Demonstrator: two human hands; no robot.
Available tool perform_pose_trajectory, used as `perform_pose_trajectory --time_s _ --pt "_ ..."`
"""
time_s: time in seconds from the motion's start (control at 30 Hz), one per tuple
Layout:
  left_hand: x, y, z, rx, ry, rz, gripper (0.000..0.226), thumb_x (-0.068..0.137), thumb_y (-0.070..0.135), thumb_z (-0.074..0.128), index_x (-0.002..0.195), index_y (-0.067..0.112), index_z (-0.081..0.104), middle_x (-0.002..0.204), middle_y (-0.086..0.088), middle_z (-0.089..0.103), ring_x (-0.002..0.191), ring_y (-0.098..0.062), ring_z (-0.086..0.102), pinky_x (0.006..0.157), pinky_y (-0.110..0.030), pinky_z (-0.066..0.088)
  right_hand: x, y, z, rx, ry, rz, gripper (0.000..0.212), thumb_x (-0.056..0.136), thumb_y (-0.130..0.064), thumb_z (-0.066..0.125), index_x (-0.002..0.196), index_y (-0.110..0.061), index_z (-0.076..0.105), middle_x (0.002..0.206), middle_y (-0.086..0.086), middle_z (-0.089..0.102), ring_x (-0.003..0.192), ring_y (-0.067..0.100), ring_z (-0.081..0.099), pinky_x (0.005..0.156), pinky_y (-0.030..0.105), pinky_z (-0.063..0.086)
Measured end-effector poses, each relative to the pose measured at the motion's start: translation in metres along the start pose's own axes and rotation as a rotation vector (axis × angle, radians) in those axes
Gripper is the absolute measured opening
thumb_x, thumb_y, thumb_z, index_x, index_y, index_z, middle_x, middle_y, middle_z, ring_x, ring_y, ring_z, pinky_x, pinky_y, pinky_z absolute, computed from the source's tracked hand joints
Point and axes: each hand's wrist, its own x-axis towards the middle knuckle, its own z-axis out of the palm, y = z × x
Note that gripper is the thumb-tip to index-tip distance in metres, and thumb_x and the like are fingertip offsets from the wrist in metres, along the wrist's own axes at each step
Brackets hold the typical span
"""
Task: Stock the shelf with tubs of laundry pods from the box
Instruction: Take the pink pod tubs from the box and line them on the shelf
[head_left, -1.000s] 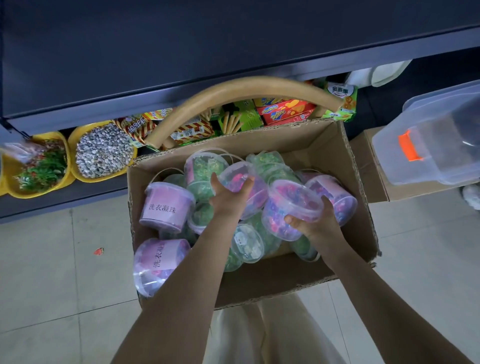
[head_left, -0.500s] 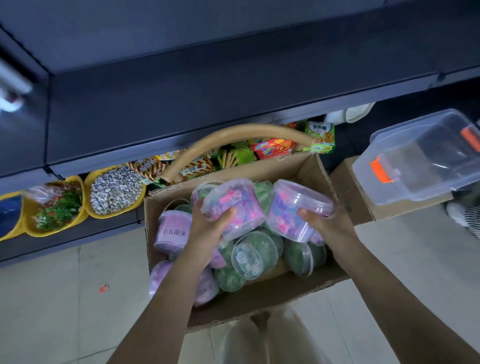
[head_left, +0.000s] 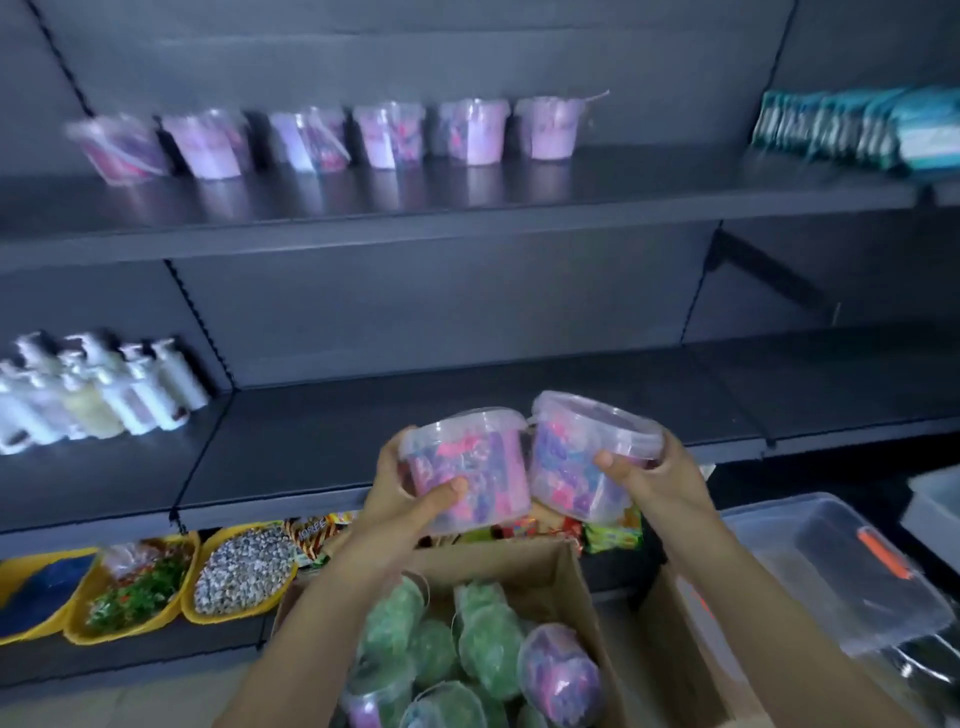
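Observation:
My left hand (head_left: 402, 493) grips a clear tub of pink and purple laundry pods (head_left: 467, 467). Beside it, my right hand (head_left: 657, 480) holds a second tub of the same kind (head_left: 582, 457), tilted and touching the first. Both tubs are raised above the cardboard box (head_left: 576, 577), in front of the bare middle shelf (head_left: 467, 415). Inside the box lie several green tubs (head_left: 483, 644) and a purple tub (head_left: 558, 675). On the upper shelf (head_left: 467, 208) stands a row of several pink and purple tubs (head_left: 384, 135).
White pump bottles (head_left: 98, 389) stand at the left of the middle shelf. Teal packets (head_left: 852, 130) sit at the upper shelf's right end. Yellow trays (head_left: 239, 571) and snack packs fill the bottom shelf. A clear storage bin with an orange latch (head_left: 831, 566) rests on another carton at right.
Both hands have lifted the two tubs out of the box and up to shelf height. My view has tilted up from the box to the shelves.

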Motion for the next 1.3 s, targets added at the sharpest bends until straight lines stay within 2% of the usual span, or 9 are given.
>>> perform_pose_trajectory --time_s 0.07,0.27,0.37,0.5,0.63,0.8,1.0,1.1,1.3 --pt "-0.008 0.022 0.031 -0.011 0.030 0.099 0.063 0.059 0.012 0.072 0.113 0.029 0.045 0.103 0.008 0.063 0.092 -0.007 0.065 0.081 -0.031 0.056 0.008 -0.024 -0.023 0.009 -0.032 -0.056 0.090 0.041 -0.046 0.081 0.121 -0.013 0.056 0.111 0.004 0.065 0.098 0.017 0.064 0.073 0.028 0.055" --pt "-0.022 0.072 0.116 -0.026 0.076 0.238 0.059 0.062 0.022 0.074 0.111 0.032 0.043 0.114 -0.003 0.062 0.109 -0.024 0.062 0.094 -0.049 0.050 0.030 -0.082 -0.088 0.010 -0.071 -0.194 0.058 0.069 -0.017 0.081 0.121 -0.019 0.054 0.109 -0.004 0.062 0.099 0.012 0.061 0.072 0.026 0.052" --pt "-0.018 0.089 0.145 0.022 0.120 0.291 0.052 0.073 0.016 0.076 0.107 0.036 0.042 0.109 0.001 0.062 0.103 -0.018 0.064 0.086 -0.042 0.054 0.044 -0.106 -0.109 0.008 -0.069 -0.212 0.060 0.069 -0.020 0.081 0.121 -0.022 0.052 0.110 -0.006 0.062 0.098 0.011 0.060 0.076 0.029 0.052" --pt "0.004 0.113 0.169 0.122 0.175 0.411 0.053 0.069 0.018 0.078 0.102 0.038 0.041 0.104 0.006 0.061 0.082 0.005 0.064 0.070 -0.022 0.053 0.071 -0.133 -0.120 0.012 -0.057 -0.230 0.062 0.068 -0.022 0.081 0.123 -0.023 0.050 0.107 -0.009 0.060 0.095 0.008 0.058 0.081 0.034 0.052" --pt "0.042 0.133 0.180 0.161 0.207 0.453 0.054 0.075 0.010 0.074 0.109 0.031 0.038 0.104 0.003 0.060 0.084 -0.003 0.063 0.067 -0.016 0.051 0.104 -0.156 -0.122 -0.028 -0.031 -0.278 0.057 0.066 -0.017 0.083 0.114 -0.022 0.053 0.104 -0.007 0.061 0.090 0.008 0.059 0.077 0.032 0.051" --pt "0.097 0.156 0.184 0.189 0.215 0.480 0.053 0.075 0.018 0.076 0.099 0.044 0.036 0.108 0.003 0.058 0.092 -0.011 0.060 0.070 -0.019 0.047 0.147 -0.183 -0.126 -0.150 0.056 -0.313 0.066 0.064 -0.024 0.084 0.118 -0.024 0.047 0.103 -0.006 0.059 0.096 0.016 0.058 0.080 0.034 0.051" --pt "0.162 0.171 0.213 0.187 0.224 0.526 0.059 0.077 0.015 0.075 0.116 0.028 0.033 0.094 0.023 0.044 0.079 0.008 0.048 0.056 -0.004 0.042 0.203 -0.201 -0.139 -0.166 0.158 -0.388 0.056 0.064 -0.027 0.084 0.109 -0.020 0.053 0.103 0.000 0.062 0.089 0.016 0.060 0.072 0.030 0.050" --pt "0.200 0.175 0.231 0.217 0.183 0.500 0.060 0.076 0.015 0.076 0.117 0.025 0.033 0.093 0.021 0.044 0.079 0.004 0.048 0.064 -0.016 0.042 0.239 -0.202 -0.146 -0.225 0.169 -0.401 0.057 0.063 -0.026 0.085 0.108 -0.020 0.051 0.102 0.000 0.060 0.084 0.012 0.058 0.064 0.024 0.046" --pt "0.293 0.170 0.276 0.320 0.166 0.461 0.071 0.062 0.025 0.083 0.111 0.031 0.032 0.113 0.000 0.049 0.094 -0.014 0.054 0.076 -0.026 0.049 0.335 -0.195 -0.166 -0.309 0.170 -0.400 0.063 0.061 -0.031 0.086 0.107 -0.024 0.043 0.103 -0.004 0.054 0.092 0.017 0.053 0.075 0.028 0.042"
